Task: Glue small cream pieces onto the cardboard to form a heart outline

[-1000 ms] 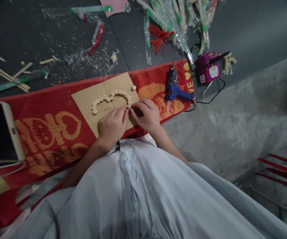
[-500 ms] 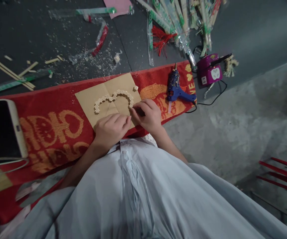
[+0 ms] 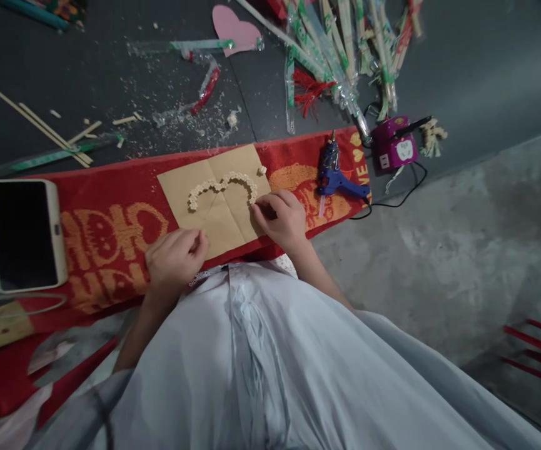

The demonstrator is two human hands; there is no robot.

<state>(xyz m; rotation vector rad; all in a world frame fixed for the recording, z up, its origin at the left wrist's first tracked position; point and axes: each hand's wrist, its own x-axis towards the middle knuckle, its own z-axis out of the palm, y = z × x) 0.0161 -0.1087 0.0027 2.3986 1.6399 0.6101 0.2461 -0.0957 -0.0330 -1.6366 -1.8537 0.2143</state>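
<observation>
A sheet of tan paper [image 3: 226,231] with fold creases lies on a red towel. Small pale pieces, like short cut stick ends, form a double-arched row [image 3: 223,182] on it, resembling the top of a heart. My right hand [image 3: 282,219] is at the row's right end, thumb and fingers pinched together; whatever they hold is hidden. Off the paper's lower left edge, my left hand [image 3: 175,257] is closed, fingers curled and thumb against them; its contents, if any, do not show. One small pale clump [image 3: 262,170] sits by the paper's upper right corner.
On the red towel [image 3: 106,181] lie a blue glue gun [image 3: 333,178] at right and a white-framed tablet [image 3: 25,234] at left. Beyond are a purple power socket [image 3: 394,144], wrapped chopsticks [image 3: 331,44], a pink paper heart [image 3: 235,30], loose sticks [image 3: 47,128] and scattered crumbs.
My left hand has moved left and away from the paper's middle, uncovering its lower part. My right hand stays by the row's right end. The whole view has shifted slightly.
</observation>
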